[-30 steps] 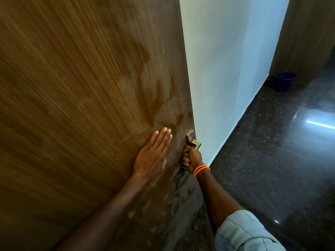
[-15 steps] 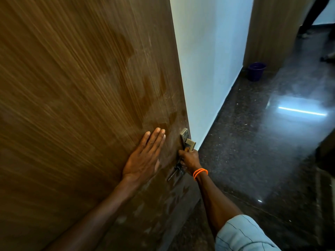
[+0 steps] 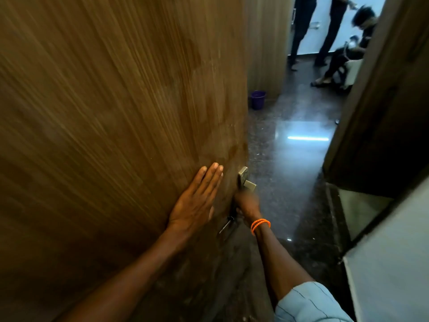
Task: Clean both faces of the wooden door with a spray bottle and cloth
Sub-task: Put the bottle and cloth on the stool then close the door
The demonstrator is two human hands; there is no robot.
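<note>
- On the wooden door (image 3: 116, 135), near its free edge: left hand (image 3: 197, 201) flat against the face, fingers straight and together, pointing up and right, palm pressed on the wood, gripping nothing.
- Just right of it, at the door edge: right hand (image 3: 247, 204) curled around the metal door handle (image 3: 246, 182), blurred; only the square plate and the lever stub visible above the knuckles.
- Below the right hand: a key (image 3: 228, 223) sticking out of the door face, dark head, thin metal shank angled down and left.
- On the right wrist: orange bead bracelet (image 3: 260, 225), two strands; light blue striped sleeve (image 3: 308, 303) at the bottom edge.
- Door face: brown grain, streaked by blur, with darker and paler blotches near the handle side; wet or dry, cannot tell.
- Spray bottle and cloth: not in view; neither hand carrying either.
- Right of the door edge: dark polished floor (image 3: 290, 182) with a bright strip-light reflection.
- Further back on the floor, against a wood-panelled wall: purple bucket (image 3: 258, 99), upright.
- Top right, through the opening: two people standing (image 3: 301, 31), legs only, plus one seated person (image 3: 348, 54), all blurred.
- Far right: dark door frame (image 3: 376, 112) and a pale wall section below it.
</note>
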